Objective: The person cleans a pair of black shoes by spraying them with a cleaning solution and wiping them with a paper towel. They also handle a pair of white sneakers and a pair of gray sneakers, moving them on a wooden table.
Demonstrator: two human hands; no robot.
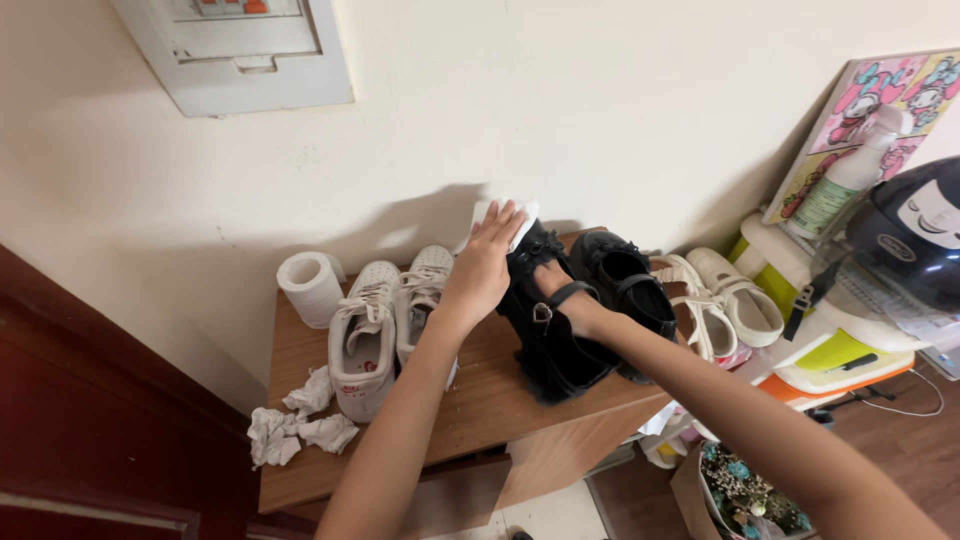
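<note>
My left hand [483,265] presses a white tissue [486,214] flat against the toe end of a black strapped shoe [548,330] on a wooden shoe cabinet [470,405]. The fingers lie spread over the tissue. My right hand [568,300] is pushed inside that same black shoe, holding it from within; only the wrist shows under the buckle strap. A second black shoe [625,285] stands just right of it.
A pair of white sneakers [385,325] sits left of the black shoes. A toilet paper roll [308,285] and crumpled tissues [295,425] lie at the cabinet's left end. White sandals [720,305], a spray bottle [850,175] and a dark helmet [915,235] stand at right.
</note>
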